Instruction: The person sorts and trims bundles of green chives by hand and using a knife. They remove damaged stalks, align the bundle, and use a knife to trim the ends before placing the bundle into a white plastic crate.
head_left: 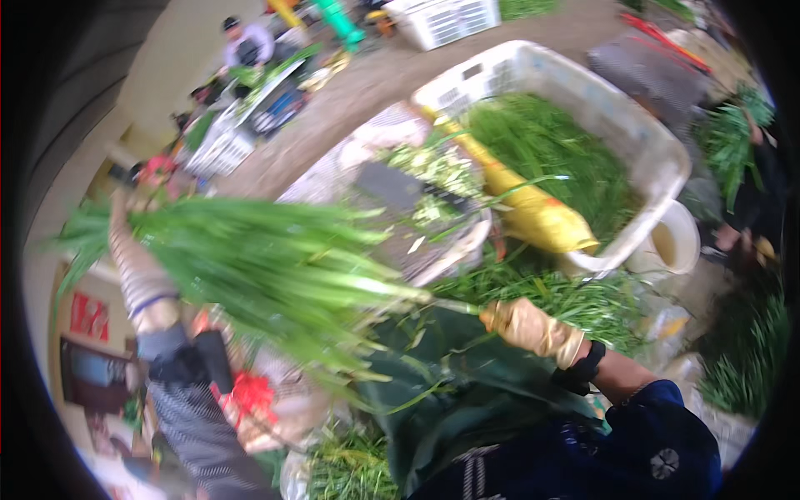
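My left hand [122, 204], raised at the far left, is closed round a large bunch of green chives [267, 250]. Motion smears the bunch; its long blades spread to the right and end in pale stems near the middle. My right hand [529, 327], in a pale yellowish glove, is wrapped round the orange handle of a small knife [457, 306]. The thin blade points left, close to the pale stem ends; whether it touches them I cannot tell. A dark green apron [467, 358] covers my lap beneath.
A big white plastic crate [658, 137] holds more greens, with a rolled yellow sheet [533, 208] along its near side. Beside it, pale trimmings [437, 171] lie on a low surface. A white bucket [679, 237] stands right. Another person [246, 46] sits far left by a white basket [221, 150].
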Demonstrator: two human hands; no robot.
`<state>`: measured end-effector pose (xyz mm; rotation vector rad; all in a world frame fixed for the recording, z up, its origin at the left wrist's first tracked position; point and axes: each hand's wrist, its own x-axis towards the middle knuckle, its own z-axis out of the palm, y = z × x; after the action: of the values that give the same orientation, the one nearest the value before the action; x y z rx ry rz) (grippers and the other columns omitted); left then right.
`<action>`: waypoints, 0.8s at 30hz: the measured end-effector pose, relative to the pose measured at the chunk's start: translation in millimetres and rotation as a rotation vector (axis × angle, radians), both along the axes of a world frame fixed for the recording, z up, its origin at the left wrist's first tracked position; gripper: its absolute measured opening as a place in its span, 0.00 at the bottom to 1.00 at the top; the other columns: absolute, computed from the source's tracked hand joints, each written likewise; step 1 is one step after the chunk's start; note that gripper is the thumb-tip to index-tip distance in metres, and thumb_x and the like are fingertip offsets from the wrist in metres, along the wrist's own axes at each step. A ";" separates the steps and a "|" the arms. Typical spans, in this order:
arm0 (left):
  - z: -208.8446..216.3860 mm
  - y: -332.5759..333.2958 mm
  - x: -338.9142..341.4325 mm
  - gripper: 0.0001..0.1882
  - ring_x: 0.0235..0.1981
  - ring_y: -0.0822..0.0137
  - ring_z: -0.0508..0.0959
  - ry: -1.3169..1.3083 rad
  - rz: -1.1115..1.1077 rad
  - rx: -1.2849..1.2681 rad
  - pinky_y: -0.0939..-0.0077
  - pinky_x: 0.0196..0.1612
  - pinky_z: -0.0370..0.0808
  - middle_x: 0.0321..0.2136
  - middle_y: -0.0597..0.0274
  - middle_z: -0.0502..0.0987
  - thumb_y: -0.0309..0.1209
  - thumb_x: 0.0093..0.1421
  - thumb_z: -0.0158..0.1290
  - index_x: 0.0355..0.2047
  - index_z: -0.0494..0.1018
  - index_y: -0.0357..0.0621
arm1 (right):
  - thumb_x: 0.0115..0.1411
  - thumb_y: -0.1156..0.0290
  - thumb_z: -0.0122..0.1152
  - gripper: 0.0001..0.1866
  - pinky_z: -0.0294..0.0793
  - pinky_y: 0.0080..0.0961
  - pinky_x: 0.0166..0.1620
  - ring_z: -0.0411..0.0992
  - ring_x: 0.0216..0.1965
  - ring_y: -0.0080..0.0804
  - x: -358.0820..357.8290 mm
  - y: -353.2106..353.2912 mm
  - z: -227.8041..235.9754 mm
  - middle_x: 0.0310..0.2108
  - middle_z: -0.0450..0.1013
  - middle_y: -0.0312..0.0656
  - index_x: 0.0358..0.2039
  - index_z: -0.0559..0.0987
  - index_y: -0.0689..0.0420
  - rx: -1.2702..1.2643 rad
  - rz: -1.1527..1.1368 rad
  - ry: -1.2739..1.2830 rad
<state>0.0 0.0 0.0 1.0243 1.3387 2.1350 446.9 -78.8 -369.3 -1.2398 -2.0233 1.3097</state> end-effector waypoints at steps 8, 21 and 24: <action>-27.9 21.7 -35.8 0.15 0.32 0.70 0.67 -0.161 -0.376 0.002 0.71 0.45 0.71 0.27 0.71 0.65 0.38 0.68 0.59 0.27 0.67 0.53 | 0.56 0.59 0.71 0.24 0.81 0.45 0.42 0.81 0.37 0.47 119.2 -66.4 48.2 0.35 0.81 0.43 0.51 0.76 0.55 0.112 0.246 -0.614; -45.9 38.1 78.3 0.37 0.66 0.64 0.66 -0.285 -0.129 -0.063 0.63 0.69 0.66 0.66 0.58 0.67 0.48 0.67 0.58 0.69 0.64 0.39 | 0.55 0.71 0.65 0.07 0.80 0.40 0.39 0.81 0.33 0.46 129.4 48.1 -27.2 0.28 0.82 0.43 0.36 0.84 0.52 0.373 -0.446 -0.715; -43.9 35.1 87.4 0.16 0.42 0.71 0.67 -0.241 -0.166 -0.066 0.72 0.52 0.71 0.40 0.69 0.66 0.42 0.66 0.61 0.42 0.67 0.49 | 0.53 0.72 0.66 0.07 0.77 0.36 0.37 0.81 0.30 0.41 122.0 51.9 -37.8 0.26 0.81 0.39 0.34 0.84 0.51 0.422 -0.455 -0.782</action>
<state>87.4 35.1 -43.9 0.7934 1.1594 2.0044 568.9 -26.9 -407.1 -2.0166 -2.1144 0.1551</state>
